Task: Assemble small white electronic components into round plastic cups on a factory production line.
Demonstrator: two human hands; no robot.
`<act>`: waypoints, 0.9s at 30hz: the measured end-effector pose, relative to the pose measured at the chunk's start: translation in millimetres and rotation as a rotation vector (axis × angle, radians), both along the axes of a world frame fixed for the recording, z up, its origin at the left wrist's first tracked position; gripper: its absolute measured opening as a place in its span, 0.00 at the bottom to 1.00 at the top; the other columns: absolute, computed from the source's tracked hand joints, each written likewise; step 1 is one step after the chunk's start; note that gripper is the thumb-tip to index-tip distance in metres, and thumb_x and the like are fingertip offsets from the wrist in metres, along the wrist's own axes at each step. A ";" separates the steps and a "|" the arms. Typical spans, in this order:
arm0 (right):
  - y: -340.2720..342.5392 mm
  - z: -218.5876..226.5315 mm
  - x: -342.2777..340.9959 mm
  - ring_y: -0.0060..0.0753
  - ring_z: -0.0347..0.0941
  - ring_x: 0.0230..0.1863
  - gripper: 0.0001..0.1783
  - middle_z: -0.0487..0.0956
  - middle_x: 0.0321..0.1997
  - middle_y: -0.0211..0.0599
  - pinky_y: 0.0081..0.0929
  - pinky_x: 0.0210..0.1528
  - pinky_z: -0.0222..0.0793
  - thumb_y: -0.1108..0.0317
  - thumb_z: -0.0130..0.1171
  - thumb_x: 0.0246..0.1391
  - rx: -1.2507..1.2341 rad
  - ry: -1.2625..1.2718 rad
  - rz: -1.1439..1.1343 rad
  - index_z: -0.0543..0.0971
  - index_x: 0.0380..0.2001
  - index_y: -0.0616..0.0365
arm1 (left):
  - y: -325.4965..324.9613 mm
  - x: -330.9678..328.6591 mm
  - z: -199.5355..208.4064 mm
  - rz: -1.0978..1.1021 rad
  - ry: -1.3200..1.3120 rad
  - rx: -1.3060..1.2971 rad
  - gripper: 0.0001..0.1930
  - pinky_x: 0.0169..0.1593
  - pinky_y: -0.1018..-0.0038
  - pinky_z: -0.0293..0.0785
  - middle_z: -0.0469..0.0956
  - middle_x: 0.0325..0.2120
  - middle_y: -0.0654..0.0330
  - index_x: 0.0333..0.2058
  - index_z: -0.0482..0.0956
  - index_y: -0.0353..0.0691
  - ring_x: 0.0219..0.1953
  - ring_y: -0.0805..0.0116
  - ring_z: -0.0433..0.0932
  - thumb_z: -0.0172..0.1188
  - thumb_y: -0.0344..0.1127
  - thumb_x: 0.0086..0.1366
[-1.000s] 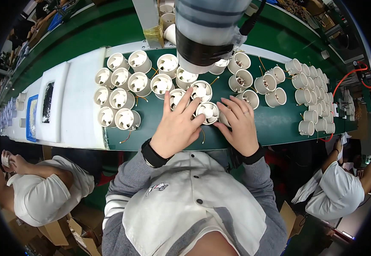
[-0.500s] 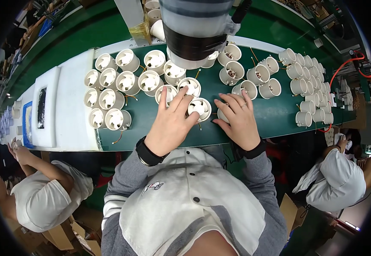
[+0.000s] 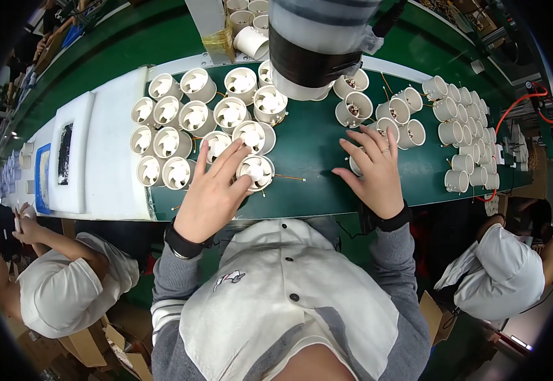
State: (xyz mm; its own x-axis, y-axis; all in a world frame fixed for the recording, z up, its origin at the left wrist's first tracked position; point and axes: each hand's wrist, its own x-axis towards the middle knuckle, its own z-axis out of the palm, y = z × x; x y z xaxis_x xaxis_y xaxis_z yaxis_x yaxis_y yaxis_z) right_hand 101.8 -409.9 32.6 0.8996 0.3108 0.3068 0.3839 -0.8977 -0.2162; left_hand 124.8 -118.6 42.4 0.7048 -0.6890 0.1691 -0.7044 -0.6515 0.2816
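Note:
White round housings with fan blades stand grouped on the green mat, left of centre. My left hand (image 3: 209,198) lies over the right edge of this group with its fingers spread. Its thumb is at the nearest fan housing (image 3: 255,171), and its fingertips reach over a neighbouring fan housing (image 3: 253,137). Thin wires trail from the nearest one. My right hand (image 3: 378,179) is open, fingers apart, above white cups without blades. One such cup (image 3: 355,166) is mostly hidden beneath it. Another cup (image 3: 382,129) touches or sits just beyond its fingertips; I cannot tell which.
A large dark-banded cylinder (image 3: 317,54) hangs over the table's far middle. Rows of white cups (image 3: 457,180) stand at the right, by a red hose (image 3: 511,108). White foam (image 3: 114,146) covers the table's left end. One co-worker (image 3: 67,286) sits at the left, another (image 3: 495,273) at the right.
The fan housings under my left hand have shifted left against the group, and the hand has moved left with them. My right hand stays over the cups, a little farther right in view.

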 end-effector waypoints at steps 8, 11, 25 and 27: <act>60.3 -8.6 37.0 0.48 0.64 0.55 0.25 0.72 0.50 0.44 0.38 0.57 0.61 0.69 0.63 0.44 0.417 0.052 0.024 0.71 0.48 0.59 | 17.1 -4.6 0.2 0.173 -0.062 0.023 0.11 0.63 0.43 0.43 0.63 0.58 0.55 0.30 0.71 0.38 0.65 0.53 0.53 0.61 0.24 0.45; 65.1 -30.5 66.9 0.51 0.64 0.55 0.28 0.72 0.50 0.46 0.37 0.56 0.62 0.71 0.61 0.43 0.532 0.065 -0.018 0.69 0.51 0.60 | 13.9 -11.0 -4.9 0.225 -0.123 0.040 0.14 0.63 0.42 0.42 0.61 0.59 0.55 0.34 0.72 0.38 0.66 0.51 0.51 0.60 0.24 0.46; 98.2 -85.1 160.1 0.25 0.69 0.49 0.40 0.60 0.64 0.42 0.19 0.50 0.66 0.89 0.41 0.46 0.705 0.276 0.249 0.53 0.64 0.55 | -17.2 -27.2 -29.5 0.158 -0.152 -0.002 0.20 0.60 0.40 0.46 0.58 0.61 0.59 0.47 0.74 0.41 0.65 0.53 0.51 0.54 0.28 0.52; 102.9 -77.5 162.6 0.25 0.69 0.50 0.40 0.59 0.65 0.42 0.18 0.51 0.65 0.89 0.40 0.46 0.830 0.358 0.284 0.53 0.65 0.55 | -18.3 -26.4 -29.1 0.166 -0.159 0.012 0.20 0.60 0.40 0.46 0.58 0.61 0.59 0.47 0.75 0.41 0.65 0.54 0.52 0.53 0.27 0.52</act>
